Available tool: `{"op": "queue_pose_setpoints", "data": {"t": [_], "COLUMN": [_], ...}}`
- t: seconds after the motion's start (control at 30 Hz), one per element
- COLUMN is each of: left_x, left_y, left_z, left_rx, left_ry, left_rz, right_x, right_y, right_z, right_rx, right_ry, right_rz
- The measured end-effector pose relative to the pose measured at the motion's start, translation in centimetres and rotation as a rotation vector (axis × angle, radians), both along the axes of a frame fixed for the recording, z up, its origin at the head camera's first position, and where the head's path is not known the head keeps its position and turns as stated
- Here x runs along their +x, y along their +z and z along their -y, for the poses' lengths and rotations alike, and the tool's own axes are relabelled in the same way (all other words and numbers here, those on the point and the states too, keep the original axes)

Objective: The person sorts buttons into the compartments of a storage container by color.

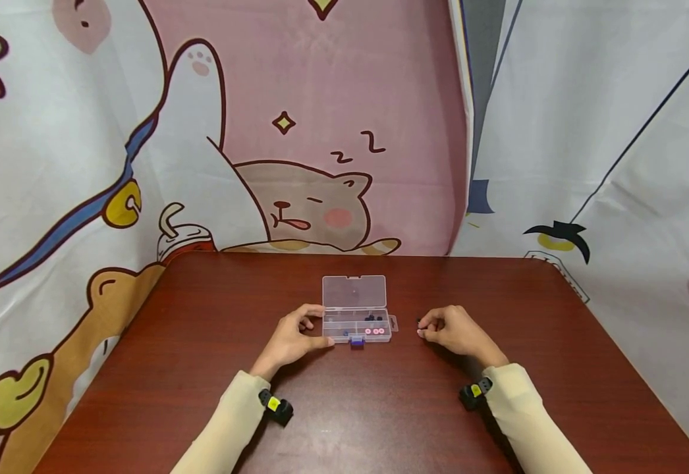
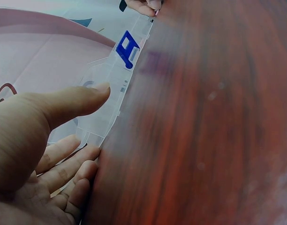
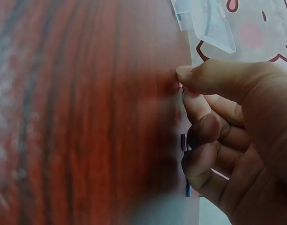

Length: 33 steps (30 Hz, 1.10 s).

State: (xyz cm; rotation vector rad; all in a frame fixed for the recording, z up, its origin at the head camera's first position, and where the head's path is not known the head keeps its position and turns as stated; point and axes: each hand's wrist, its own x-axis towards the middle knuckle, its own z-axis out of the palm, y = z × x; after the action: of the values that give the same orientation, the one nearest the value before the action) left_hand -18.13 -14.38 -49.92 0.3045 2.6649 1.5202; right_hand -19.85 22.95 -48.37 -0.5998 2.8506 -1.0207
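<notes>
A clear plastic compartment box [image 1: 328,324] lies on the table with its lid [image 1: 354,291] raised at the back. Several pink round pieces [image 1: 375,331] sit in its front right part, and black pieces [image 1: 374,318] lie behind them. My left hand [image 1: 290,336] grips the box's left end, thumb at the front corner and forefinger farther back. Right of the box, my right hand [image 1: 454,329] pinches a small pink piece [image 3: 180,85] between thumb and forefinger, mostly hidden by the fingertips. Below its other fingers, a pinkish piece [image 3: 183,142] and a blue piece [image 3: 188,189] show at table level.
A blue latch [image 1: 357,343] sticks out from the box's front edge, and a clear hanging tab [image 1: 394,323] from its right end. The reddish-brown table [image 1: 344,408] reaches back to a cartoon-printed cloth [image 1: 415,131]. Each wrist carries a small black camera.
</notes>
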Motion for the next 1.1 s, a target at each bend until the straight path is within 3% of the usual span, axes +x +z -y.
{"op": "queue_pose_setpoints", "data": {"t": [0.27, 1.1], "left_x": [-0.04, 0.05], "left_y": [0.13, 0.11], "left_z": [-0.05, -0.03], "left_rx": [0.01, 0.019], "left_ry": [-0.007, 0.001], "left_rz": [-0.008, 0.004], "right_x": [-0.07, 0.11], "right_y": [0.11, 0.34], "right_z": [0.2, 0.61], "right_rx": [0.005, 0.041], "right_ry": [-0.022, -0.044], "right_rz": [0.043, 0.01]}}
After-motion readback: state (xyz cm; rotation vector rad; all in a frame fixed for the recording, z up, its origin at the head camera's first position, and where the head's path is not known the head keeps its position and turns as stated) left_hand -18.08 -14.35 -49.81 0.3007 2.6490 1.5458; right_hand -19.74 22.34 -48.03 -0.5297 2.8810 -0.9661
